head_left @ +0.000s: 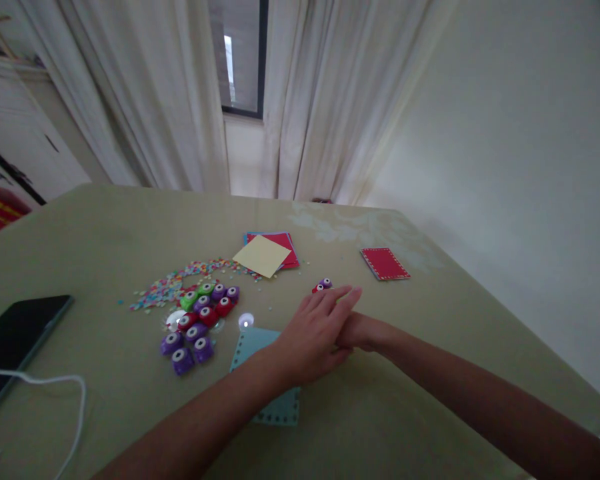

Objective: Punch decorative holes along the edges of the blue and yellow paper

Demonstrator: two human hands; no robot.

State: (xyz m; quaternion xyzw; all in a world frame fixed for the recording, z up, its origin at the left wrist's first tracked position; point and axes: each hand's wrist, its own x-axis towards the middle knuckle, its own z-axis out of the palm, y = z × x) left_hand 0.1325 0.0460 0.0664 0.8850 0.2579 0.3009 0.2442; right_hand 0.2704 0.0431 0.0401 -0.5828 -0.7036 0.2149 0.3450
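My left hand (316,331) lies across the middle of the table with its fingers stretched out flat, resting over my right hand (361,331). Only the back of my right hand shows beneath it, and its fingers are hidden. Just beyond my left fingertips sit two small paper punches, one red and one purple (322,286). Under my left wrist lies a light blue card (260,360) with punched holes along its edge.
A cluster of purple, red and green punches (200,320) sits left of the blue card, with paper confetti (180,280) behind it. A stack of coloured paper squares (267,255), a red card (384,263), a phone (15,337) and a white cable (55,387) are on the table (130,227).
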